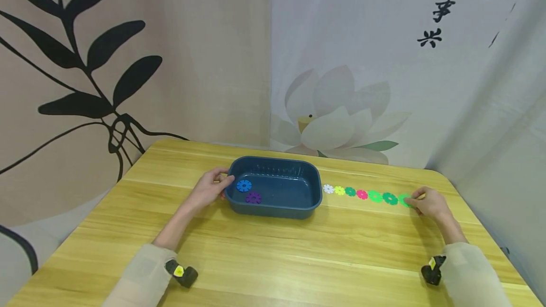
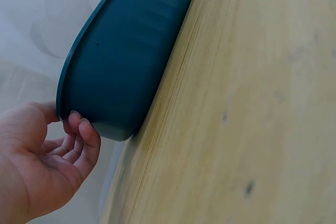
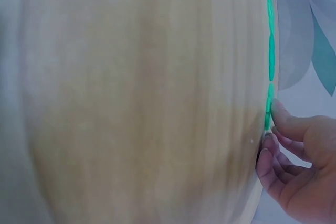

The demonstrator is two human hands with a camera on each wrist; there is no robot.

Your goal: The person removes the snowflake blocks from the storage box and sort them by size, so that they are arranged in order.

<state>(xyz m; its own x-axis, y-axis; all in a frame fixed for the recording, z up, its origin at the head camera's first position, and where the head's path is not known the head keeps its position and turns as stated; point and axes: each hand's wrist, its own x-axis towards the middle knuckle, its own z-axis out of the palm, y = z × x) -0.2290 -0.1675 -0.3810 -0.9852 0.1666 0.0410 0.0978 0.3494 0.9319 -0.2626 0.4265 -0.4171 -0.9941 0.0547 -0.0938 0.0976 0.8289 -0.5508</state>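
Note:
A dark blue plastic basin (image 1: 273, 212) stands on the table, with a blue snowflake disc (image 1: 244, 185) and a purple snowflake disc (image 1: 253, 197) inside at its left. My left hand (image 1: 209, 186) grips the basin's left rim, thumb on top and curled fingers beneath, as the left wrist view shows. To the right of the basin runs a row of several notched plastic discs. At its right end, my right hand (image 1: 431, 203) pinches the edge of a light green snowflake disc (image 1: 403, 200). Just left of that lies a dark green disc (image 1: 390, 198).
Farther left in the row come a light green disc (image 1: 375, 196), a pink disc (image 1: 361, 194), a second dark green disc (image 1: 350, 192), a yellow disc (image 1: 339, 191) and a white disc (image 1: 328, 189). A printed curtain (image 1: 213, 60) hangs behind the wooden table (image 1: 273, 259).

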